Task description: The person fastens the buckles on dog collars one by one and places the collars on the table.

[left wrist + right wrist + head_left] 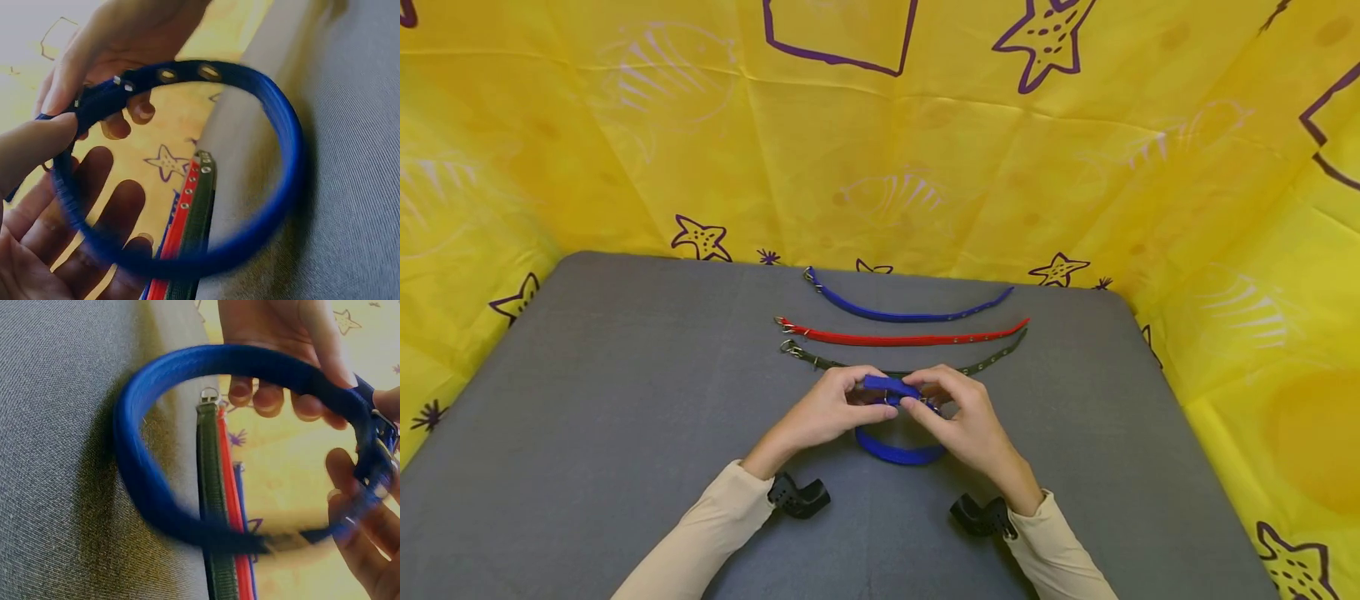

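Note:
A blue collar (900, 454), looped into a ring with its strap run through a metal buckle (385, 428), is held between both hands at the middle of the table. My left hand (832, 410) pinches the strap left of the buckle with thumb and fingertips. On the buckle side, my right hand (961, 414) pinches the collar between thumb and fingers. Metal eyelets (167, 75) show along the strap in the left wrist view. The lower part of the ring hangs towards me, partly blurred in the wrist views.
Beyond the hands lie a dark green collar (992, 361), a red collar (887, 339) and another blue collar (895, 317), all unfastened and stretched sideways. They rest on a grey table (625, 400). Yellow patterned cloth (820, 167) stands behind and at both sides.

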Motion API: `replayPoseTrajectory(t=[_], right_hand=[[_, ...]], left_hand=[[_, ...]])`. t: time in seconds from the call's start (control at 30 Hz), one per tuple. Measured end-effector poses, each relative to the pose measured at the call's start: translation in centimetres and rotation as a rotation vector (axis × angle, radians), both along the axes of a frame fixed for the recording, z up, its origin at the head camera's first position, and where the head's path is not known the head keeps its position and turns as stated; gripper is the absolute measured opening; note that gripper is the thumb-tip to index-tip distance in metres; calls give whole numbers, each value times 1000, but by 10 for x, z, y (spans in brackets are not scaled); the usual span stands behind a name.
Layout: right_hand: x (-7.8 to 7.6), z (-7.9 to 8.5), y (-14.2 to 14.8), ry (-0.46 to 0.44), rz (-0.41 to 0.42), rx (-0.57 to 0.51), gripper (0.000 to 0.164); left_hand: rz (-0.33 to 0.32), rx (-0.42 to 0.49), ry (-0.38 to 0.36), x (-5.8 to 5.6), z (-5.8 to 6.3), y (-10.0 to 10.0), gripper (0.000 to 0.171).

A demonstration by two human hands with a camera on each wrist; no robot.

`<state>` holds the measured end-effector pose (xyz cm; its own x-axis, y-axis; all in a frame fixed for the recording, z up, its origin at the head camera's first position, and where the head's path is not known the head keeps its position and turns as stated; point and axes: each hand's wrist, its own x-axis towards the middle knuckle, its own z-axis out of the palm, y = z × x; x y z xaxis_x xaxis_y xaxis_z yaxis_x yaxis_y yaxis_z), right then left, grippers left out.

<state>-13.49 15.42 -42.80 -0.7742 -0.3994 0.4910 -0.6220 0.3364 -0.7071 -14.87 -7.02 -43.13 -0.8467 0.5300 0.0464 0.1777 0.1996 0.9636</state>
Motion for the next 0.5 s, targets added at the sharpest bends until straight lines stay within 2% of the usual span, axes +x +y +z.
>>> replayPoseTrajectory(t=[0.17, 0.3, 0.4, 0.5], right_hand=[[-1, -1, 0, 23, 18, -37, 31], [-1, -1, 0, 39, 22, -47, 34], [-1, 0, 0, 47, 21, -36, 33], [0, 0, 0, 57, 22, -18, 29]], left_hand=[[19, 39, -33, 0, 1, -1, 20], [-10, 44, -36, 0, 1, 0, 21], [-18, 46, -34, 0, 1, 1, 22], [2, 49, -29, 0, 0, 1, 23]])
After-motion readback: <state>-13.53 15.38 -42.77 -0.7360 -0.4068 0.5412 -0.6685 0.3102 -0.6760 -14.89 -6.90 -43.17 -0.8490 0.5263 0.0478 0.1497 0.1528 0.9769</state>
